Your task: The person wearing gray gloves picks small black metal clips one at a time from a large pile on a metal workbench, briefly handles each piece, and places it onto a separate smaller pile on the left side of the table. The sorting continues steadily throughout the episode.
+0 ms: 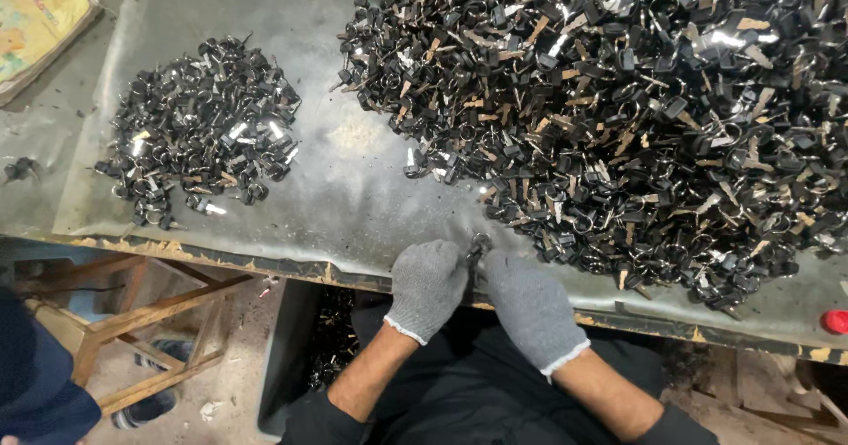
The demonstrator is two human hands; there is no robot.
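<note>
Both gloved hands met at the near edge of the bench (353,189). Left hand (427,288) and right hand (527,308) were pinched together on one small metal part (479,244), a dark ring-and-clip piece, held just above the sheet-metal top at its front lip. Fingers clenched on it from both sides; the part was mostly hidden between the gloves, so its exact shape couldn't be made out.

Judged step: working a single piece by hand, fitting or closing it. Next move would call for a firm two-handed pinch and a short twist or press, kept over the bench so nothing drops off the lip.

Just beyond the hands, a bare grey strip of bench gave the only open room. The big heap (636,100) of like parts crowded the right side, its near fringe almost touching the right hand. The smaller heap (199,122) sat well apart at left, with bare sheet between the two. A few strays (424,164) lay in the gap.

Front edge was chipped and rusty. Below left stood a wooden stool (150,321); a red cap (834,321) sat at far right.
</note>
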